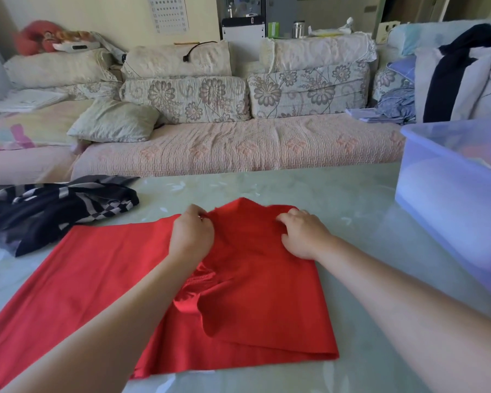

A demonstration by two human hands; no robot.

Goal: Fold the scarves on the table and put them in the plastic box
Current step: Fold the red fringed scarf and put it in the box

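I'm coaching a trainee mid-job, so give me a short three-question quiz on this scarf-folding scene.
1. True or false: the red scarf is already inside the plastic box.
2. Of the left hand and right hand, which grips the red scarf? A left only, B right only, C both.
3. Fill in: the crumpled black patterned scarf lies on the table to the red scarf's ___.
Key: 1 false; 2 C; 3 left.

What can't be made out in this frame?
Head view:
plastic box: cut off by the right edge; cloudy wall blurs its contents.
red scarf: left end past the frame edge; left forearm covers its middle.
black patterned scarf: bunched, folds hide its shape.
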